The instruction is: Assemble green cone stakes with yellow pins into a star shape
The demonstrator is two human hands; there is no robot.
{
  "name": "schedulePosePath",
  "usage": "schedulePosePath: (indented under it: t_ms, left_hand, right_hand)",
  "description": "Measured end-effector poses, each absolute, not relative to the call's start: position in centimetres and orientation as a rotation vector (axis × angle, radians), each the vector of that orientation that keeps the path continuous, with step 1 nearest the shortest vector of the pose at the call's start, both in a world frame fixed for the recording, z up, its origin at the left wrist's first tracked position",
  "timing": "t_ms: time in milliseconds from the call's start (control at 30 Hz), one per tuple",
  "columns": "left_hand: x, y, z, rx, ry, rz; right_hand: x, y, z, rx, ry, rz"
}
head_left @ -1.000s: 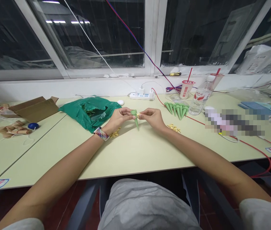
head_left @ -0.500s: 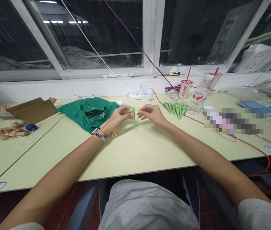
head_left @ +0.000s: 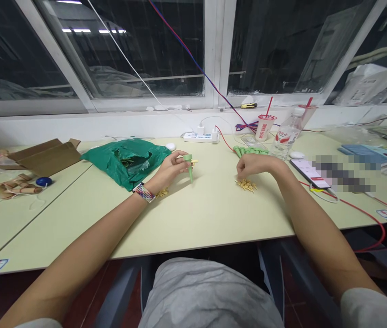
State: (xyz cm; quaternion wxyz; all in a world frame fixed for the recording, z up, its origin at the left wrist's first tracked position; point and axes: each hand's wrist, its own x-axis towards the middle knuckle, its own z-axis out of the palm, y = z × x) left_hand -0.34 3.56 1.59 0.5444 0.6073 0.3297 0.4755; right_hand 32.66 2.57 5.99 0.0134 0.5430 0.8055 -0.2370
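The green cone (head_left: 189, 169) points down just right of the green bag (head_left: 100, 157), a yellow peg (head_left: 195, 161) at its side, and the left hand (head_left: 169, 171) pinches it. Well right of the bag, the right hand (head_left: 252, 165) bends down by little pegs (head_left: 247, 186); one cannot tell if it pinches any. Other cones (head_left: 248, 149) lie on that side too.
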Motion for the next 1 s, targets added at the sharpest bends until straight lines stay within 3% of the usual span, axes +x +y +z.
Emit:
schedulePosePath:
  t_ms: [467, 800, 1000]
  left_hand:
    - [-0.2, 3.6, 1.4, 1.339, 0.77, 1.133]
    - [0.2, 2.8, 1.4, 1.341, 0.714, 1.048]
    - [0.9, 2.0, 1.5, 1.517, 0.787, 1.0]
  right_hand:
    - [30.7, 2.2, 4.4, 1.736, 2.513, -0.711]
    - [29.0, 2.4, 3.1, 1.728, 3.054, -0.616]
    - [26.3, 0.8, 2.5, 1.85, 3.256, -0.337]
